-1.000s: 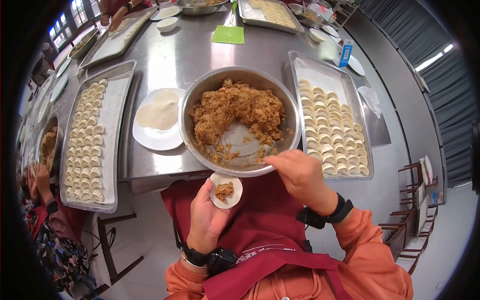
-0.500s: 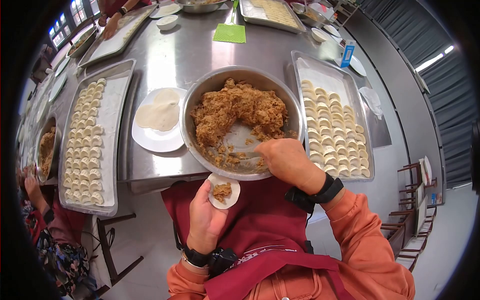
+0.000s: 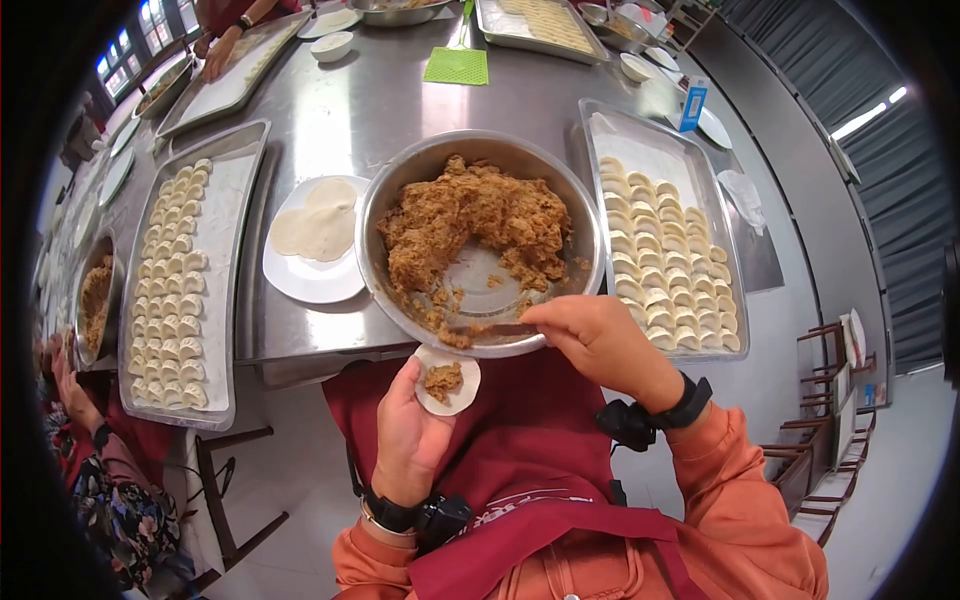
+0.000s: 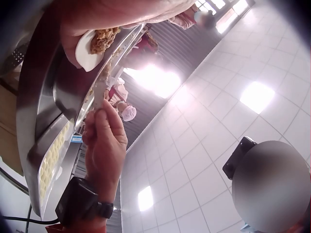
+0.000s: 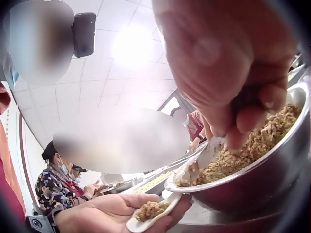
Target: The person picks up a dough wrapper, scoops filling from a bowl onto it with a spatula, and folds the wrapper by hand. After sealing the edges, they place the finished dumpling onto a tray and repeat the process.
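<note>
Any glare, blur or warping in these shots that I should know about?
Head view: wide-lens warping bows the left tray, the corners go black, and bright streaks glare off the steel table. Left wrist view: ceiling panels blow out to white, and a round patch at lower right is blurred. Right wrist view: the right hand looms soft and close; two patches are smeared.

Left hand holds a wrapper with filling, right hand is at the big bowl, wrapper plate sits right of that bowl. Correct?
Wrong side: the head view shows the wrapper plate left of the big bowl. Left hand holding wrapper with filling, right hand at bowl: correct.
</note>
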Demonstrator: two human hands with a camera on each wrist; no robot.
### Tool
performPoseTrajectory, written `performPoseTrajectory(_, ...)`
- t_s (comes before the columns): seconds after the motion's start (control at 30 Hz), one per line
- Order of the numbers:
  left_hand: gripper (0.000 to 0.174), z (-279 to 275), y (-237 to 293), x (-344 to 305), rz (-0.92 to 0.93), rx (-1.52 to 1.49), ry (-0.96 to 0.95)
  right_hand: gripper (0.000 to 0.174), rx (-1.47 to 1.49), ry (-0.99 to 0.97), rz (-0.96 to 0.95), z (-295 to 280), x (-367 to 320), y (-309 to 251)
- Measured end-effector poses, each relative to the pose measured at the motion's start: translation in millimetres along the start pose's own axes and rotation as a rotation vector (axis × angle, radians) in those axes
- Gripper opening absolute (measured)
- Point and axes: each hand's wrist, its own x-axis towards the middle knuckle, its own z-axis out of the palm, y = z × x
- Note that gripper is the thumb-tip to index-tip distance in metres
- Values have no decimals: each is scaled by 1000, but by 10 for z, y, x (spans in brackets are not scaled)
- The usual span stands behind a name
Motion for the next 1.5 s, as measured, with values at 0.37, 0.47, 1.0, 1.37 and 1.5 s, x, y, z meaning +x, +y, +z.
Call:
performPoseTrajectory(0.37,38,-60,-24,-76,-27,11,-97,30,-343,110,-363,239,-419,-214)
performPoseTrajectory(0.47,37,-80,-36,-115,-31,31,-117,28,-300,157,-325,236,-487,-184)
performPoseTrajectory(1.0,35,-138,-191,-314,-6,121,-135,10,22,54,17,331,-607,-213)
performPoseTrajectory(1.37,35,-190,-238,-379,17,168,-140,11,252,-16,132,111,-738,-271)
performPoseTrajectory(1.5,34,-127,-280,-437,39,252,-142,11,245,38,130,332,-743,-200)
